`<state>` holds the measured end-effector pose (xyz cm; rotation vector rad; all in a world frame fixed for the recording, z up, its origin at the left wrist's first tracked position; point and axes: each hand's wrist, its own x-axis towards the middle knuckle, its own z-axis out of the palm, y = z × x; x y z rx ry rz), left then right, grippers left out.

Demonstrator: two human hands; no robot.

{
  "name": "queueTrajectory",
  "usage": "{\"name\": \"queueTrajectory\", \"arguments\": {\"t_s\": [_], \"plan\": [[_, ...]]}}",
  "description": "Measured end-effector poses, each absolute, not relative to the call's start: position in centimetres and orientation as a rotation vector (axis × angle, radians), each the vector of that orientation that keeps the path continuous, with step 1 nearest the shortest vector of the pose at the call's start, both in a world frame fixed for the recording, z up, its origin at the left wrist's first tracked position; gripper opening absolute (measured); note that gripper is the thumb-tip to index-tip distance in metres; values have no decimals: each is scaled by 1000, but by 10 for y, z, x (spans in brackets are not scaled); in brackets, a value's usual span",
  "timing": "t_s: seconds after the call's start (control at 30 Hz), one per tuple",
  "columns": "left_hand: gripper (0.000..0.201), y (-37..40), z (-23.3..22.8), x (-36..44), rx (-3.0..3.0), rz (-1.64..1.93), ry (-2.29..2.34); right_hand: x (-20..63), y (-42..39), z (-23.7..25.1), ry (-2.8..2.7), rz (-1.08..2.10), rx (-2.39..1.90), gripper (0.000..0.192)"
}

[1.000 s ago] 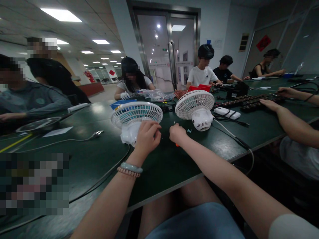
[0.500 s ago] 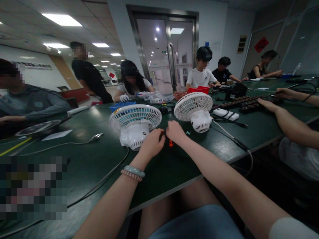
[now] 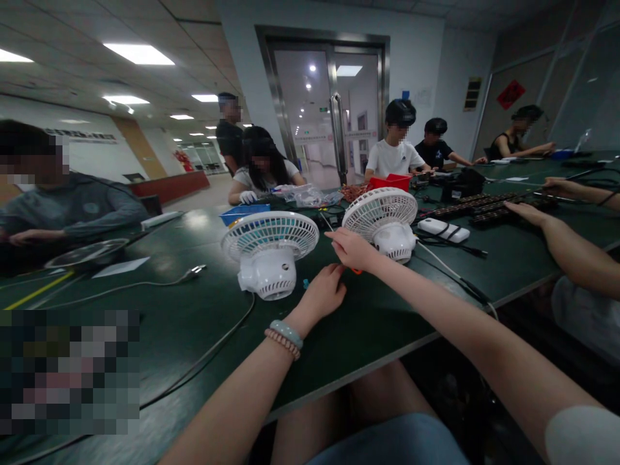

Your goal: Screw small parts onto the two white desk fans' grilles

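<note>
The left hand [image 3: 323, 292] rests low on the dark green bench [image 3: 378, 323], fingers curled loosely toward the surface just at four o'clock from the nearer white fan [image 3: 269, 252], which lies face up on its grille with its round motor housing toward the viewer. I cannot tell whether those fingers pinch anything; a tiny blue piece [image 3: 305, 283] sits on the bench just beside them. The right hand [image 3: 352, 248] is raised slightly above the bench between the two fans, closed on an orange-handled tool [image 3: 356, 270], probably a small screwdriver, of which only a bit of handle shows under the palm. The second fan [image 3: 383, 221] lies at two o'clock from that hand, very close to it. To work well here, the free hand would best steady the fan housing before the tool tip meets it, and the tool should stand square to the screw. The small loose piece could roll, so keep it away from the wrist. A grey cable [image 3: 145, 281] trails off at nine o'clock; other people's arms [image 3: 557, 242] work well apart at three o'clock.
</note>
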<state>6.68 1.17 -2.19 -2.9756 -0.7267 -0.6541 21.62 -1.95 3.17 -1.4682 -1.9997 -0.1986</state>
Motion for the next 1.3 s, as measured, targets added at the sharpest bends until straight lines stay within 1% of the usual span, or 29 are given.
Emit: {"name": "queueTrajectory", "arguments": {"t_s": [0.1, 0.2, 0.37, 0.5, 0.73, 0.83, 1.0, 1.17, 1.3], "plan": [[51, 12, -28, 83, -3024, -584, -626, 239, -19, 26, -2048, -207, -1471, 41], [53, 16, -32, 101, -3071, -584, -613, 251, -21, 18, -2018, -205, -1447, 42], [44, 27, -41, 126, -3073, -631, -459, 251, -24, 13, -2010, -141, -1518, 42], [40, 30, -43, 135, -3079, -559, -490, 249, -27, 14, -2015, -89, -1586, 40], [39, 29, -35, 138, -2999, -314, -563, 250, -17, 4, -1975, -54, -1537, 38], [39, 29, -33, 139, -3002, -347, -681, 251, -12, 0, -1948, -27, -1535, 37], [40, 28, -35, 140, -3017, -357, -622, 253, -12, 0, -1935, -28, -1507, 37], [39, 20, -34, 143, -3096, -306, -555, 251, -15, 2, -1930, -47, -1489, 37], [36, 16, -31, 146, -3099, -222, -611, 252, -16, 2, -1928, -34, -1516, 37]]}}
